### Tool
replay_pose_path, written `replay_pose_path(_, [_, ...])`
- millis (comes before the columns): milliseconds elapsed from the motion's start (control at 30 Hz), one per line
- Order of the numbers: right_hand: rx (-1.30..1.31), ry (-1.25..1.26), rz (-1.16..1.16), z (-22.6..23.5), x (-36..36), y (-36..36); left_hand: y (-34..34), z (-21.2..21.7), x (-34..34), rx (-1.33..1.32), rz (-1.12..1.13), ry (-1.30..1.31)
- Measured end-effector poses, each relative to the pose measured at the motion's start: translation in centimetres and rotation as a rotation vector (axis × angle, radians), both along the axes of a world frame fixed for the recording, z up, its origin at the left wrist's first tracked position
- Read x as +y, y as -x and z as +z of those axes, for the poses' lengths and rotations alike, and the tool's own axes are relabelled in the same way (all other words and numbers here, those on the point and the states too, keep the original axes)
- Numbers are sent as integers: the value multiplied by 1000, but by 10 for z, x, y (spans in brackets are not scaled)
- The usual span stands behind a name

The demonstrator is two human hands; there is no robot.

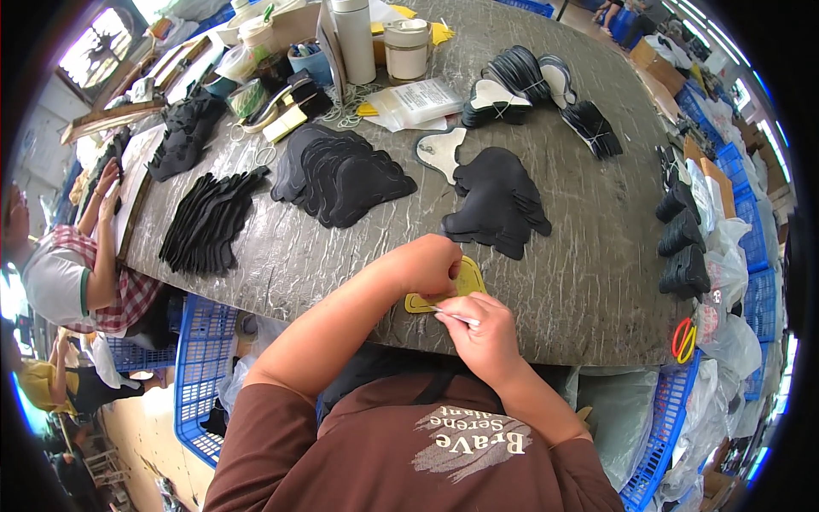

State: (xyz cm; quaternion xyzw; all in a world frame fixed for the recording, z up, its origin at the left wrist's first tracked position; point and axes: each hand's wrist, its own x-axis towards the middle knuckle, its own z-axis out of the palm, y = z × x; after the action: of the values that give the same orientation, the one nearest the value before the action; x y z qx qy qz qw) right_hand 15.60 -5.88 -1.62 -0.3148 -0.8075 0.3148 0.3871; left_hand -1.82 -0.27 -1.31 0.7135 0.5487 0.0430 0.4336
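Observation:
A flat yellow template with rounded corners and a dark outline inside its edge lies at the near edge of the table. My left hand bends over it from the left, fingers curled down onto the template; the fingertips are partly hidden. From the right, my right hand grips a slim white pen-like tool, its tip at the template's lower edge. Beyond my hands lies a fanned stack of black cut pieces, with a pale shaped piece at its upper left.
More black piles and narrow black strips lie to the left. Tied bundles sit at the back. Red-and-yellow scissors rest at the right edge. Blue crates flank the table. A person works at the left.

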Motion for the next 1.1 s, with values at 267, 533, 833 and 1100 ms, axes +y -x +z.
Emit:
replay_pose_path(267, [13, -40, 48, -17, 1, 20, 1, -3, 0, -11, 9, -52])
replay_pose_path(533, [-38, -69, 61, -16, 0, 24, 1, -5, 1, -5, 14, -48])
replay_pose_path(833, [-91, 39, 37, -11, 2, 11, 0, -3, 1, -1, 20, 0])
replay_pose_path(1100, [-35, 171, -59, -14, 5, -3, 1, -4, 0, 15, 3, -9])
